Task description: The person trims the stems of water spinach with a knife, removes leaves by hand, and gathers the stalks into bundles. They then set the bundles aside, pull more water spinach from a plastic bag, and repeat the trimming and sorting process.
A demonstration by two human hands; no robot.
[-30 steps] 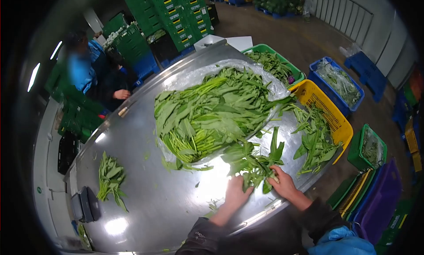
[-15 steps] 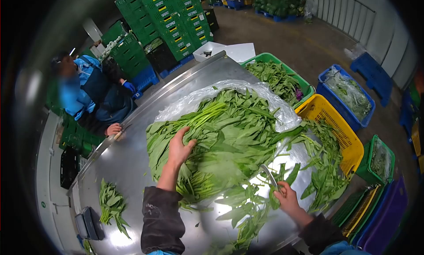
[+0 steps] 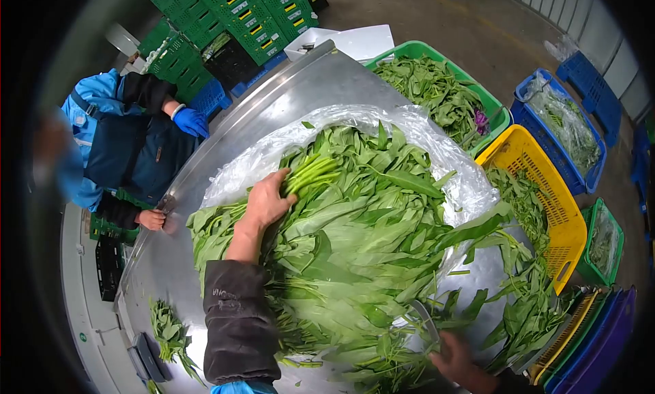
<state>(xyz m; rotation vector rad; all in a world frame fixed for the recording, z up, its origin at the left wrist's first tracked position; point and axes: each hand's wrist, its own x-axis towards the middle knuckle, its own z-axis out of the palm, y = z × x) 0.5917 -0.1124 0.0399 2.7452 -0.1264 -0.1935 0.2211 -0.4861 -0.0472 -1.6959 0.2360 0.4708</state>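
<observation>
near rim: right hand (image 3: 456,361) low at the table (image 3: 321,87) edge, partly cut off by the frame, fingers curled round the handle of a knife (image 3: 424,320), blade tilted up toward the pile. left forearm runs from the near rim up over the greens (image 3: 368,244), dark sleeve to the wrist. left hand (image 3: 266,203) lies palm down on the pile's upper left, fingers pressed together and hooked over the pale stems.

the greens lie heaped mid-table on a clear sheet (image 3: 443,141) and fill most of the surface. bare steel shows only in 2 strips: along the left rim, with 1 small bunch (image 3: 167,332), and at the far corner.

right of the table: yellow crate (image 3: 546,189) against the edge, then green crate (image 3: 416,51) and blue crate (image 3: 590,182).

far left: a co-worker's bare hand (image 3: 151,220) on the rim, a blue glove (image 3: 191,121) above it.
</observation>
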